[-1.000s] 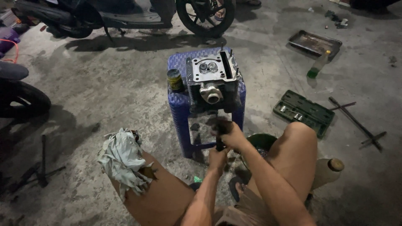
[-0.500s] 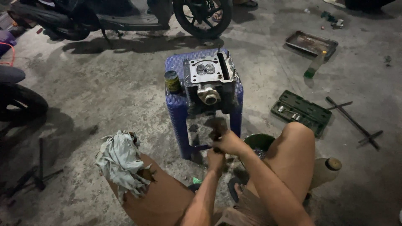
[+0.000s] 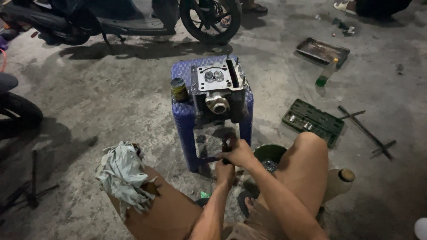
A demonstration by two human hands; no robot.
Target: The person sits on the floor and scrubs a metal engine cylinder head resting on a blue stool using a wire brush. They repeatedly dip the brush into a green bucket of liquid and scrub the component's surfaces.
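Two hands hold one small dark tool in front of a blue stool.

The right hand [image 3: 240, 153] is wrapped tight around the upper part of a short dark tool [image 3: 226, 149], and the left hand [image 3: 225, 172] sits just under it, closed around the lower end of what looks like the same tool; I cannot tell what kind it is. Just past the hands stands a blue plastic stool [image 3: 183, 120] with a metal engine cylinder head [image 3: 217, 89] on top and a small can [image 3: 179, 89] beside that. Right next to the hands, on the right-hand side, is a green bowl [image 3: 270, 154]. A pale rag [image 3: 124, 175] lies on the knee to their left. Far off to the right lies a green socket set case [image 3: 313, 121].
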